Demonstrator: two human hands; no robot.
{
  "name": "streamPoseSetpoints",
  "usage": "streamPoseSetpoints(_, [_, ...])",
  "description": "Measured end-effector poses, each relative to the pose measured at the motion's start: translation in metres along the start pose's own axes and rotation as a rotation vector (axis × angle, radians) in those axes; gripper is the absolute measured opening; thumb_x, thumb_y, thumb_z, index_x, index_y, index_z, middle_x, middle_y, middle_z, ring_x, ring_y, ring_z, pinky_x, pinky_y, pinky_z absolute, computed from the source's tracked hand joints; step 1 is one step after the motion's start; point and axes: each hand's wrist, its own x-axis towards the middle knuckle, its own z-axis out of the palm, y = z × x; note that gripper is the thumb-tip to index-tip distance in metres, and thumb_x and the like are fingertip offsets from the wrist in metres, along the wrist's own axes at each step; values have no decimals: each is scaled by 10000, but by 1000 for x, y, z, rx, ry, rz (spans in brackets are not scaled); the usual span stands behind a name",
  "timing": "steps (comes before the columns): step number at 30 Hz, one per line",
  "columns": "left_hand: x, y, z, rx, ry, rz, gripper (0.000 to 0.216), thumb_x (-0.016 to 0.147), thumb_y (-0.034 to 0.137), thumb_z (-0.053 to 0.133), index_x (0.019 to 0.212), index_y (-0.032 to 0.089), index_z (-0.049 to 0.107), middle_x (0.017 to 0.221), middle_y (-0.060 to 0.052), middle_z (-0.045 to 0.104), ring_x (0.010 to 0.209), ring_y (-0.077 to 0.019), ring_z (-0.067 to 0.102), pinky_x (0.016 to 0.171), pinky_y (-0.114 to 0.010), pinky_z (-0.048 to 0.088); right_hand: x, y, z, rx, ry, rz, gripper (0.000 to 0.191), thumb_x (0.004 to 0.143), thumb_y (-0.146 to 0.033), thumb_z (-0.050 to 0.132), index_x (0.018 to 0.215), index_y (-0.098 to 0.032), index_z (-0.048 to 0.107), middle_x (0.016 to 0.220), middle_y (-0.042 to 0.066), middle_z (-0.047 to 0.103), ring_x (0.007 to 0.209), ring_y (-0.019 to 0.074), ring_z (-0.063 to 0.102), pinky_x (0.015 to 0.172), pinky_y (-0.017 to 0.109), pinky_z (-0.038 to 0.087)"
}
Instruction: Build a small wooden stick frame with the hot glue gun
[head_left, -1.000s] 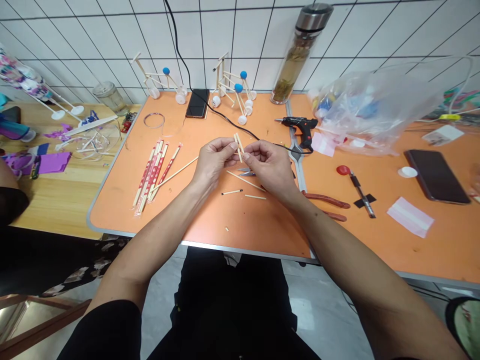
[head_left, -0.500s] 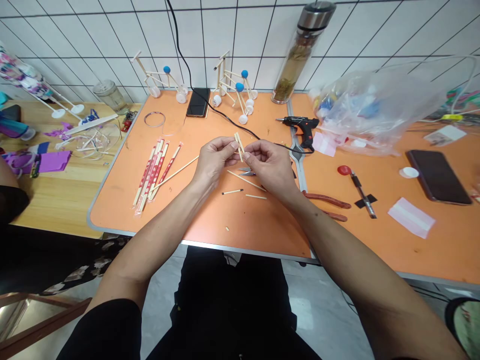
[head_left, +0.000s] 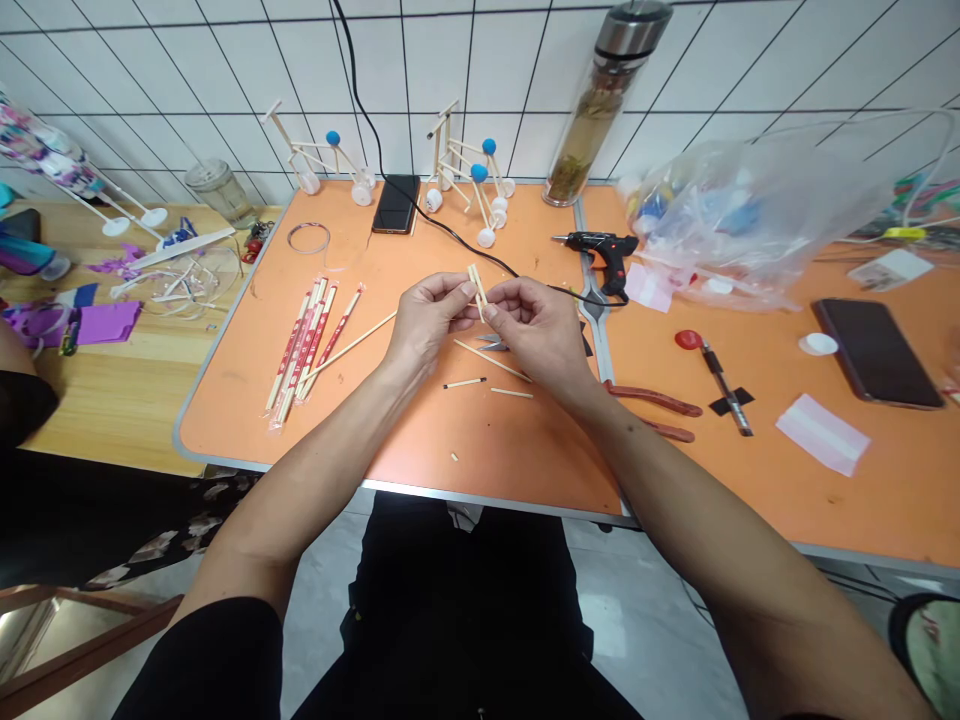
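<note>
While pinched between both hands over the middle of the orange table, short wooden sticks held side by side, tilted a little, upper ends poking up above the fingertips. Left hand closed on the sticks from the left, thumb and forefinger tight around them. Right hand closed on the same sticks from the right, fingertips meeting the left ones. Nothing else in either grip.

Same head view, below the hands: a long bare stick lying flat, two short cut pieces just beside it, a small blade partly hidden under the right hand. To the left, a bundle of wrapped chopsticks on the table, one bare skewer angled across it. To the right, red-handled pliers near the right wrist.

Farther back: glue gun at the table seam, its black cord running up the tiled wall. Two stick models with blue balls and white wheels along the back edge, a dark phone between them. Tall bottle against the wall, clear plastic bag to its right. Second phone far right, well apart from the hands.
</note>
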Motion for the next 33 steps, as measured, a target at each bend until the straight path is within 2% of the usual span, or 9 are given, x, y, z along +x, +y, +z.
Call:
streamPoseSetpoints(6, [0, 0, -1, -17, -10, 10, 271, 802, 328, 994, 882, 197, 770, 776, 36, 752, 649, -83, 726, 658, -189, 592, 0, 1, 1, -14, 4, -1, 154, 885, -384, 786, 932, -243, 748, 839, 13, 742, 745, 186, 642, 707, 340, 526])
streamPoseSetpoints(17, [1, -1, -1, 7, 0, 4, 297, 791, 359, 1005, 882, 204, 768, 770, 32, 744, 682, -99, 749, 666, -193, 593, -1, 5, 0, -61, -14, -16, 312, 935, -562, 798, 959, -254, 756, 857, 21, 742, 766, 204, 661, 724, 356, 546])
streamPoseSetpoints(33, [2, -4, -2, 0, 12, 17, 262, 807, 325, 981, 902, 202, 769, 801, 34, 760, 687, -98, 760, 674, -193, 595, -4, 1, 3, -81, -5, -25, 198, 954, -435, 733, 979, -240, 757, 883, 26, 749, 792, 208, 681, 735, 357, 549])
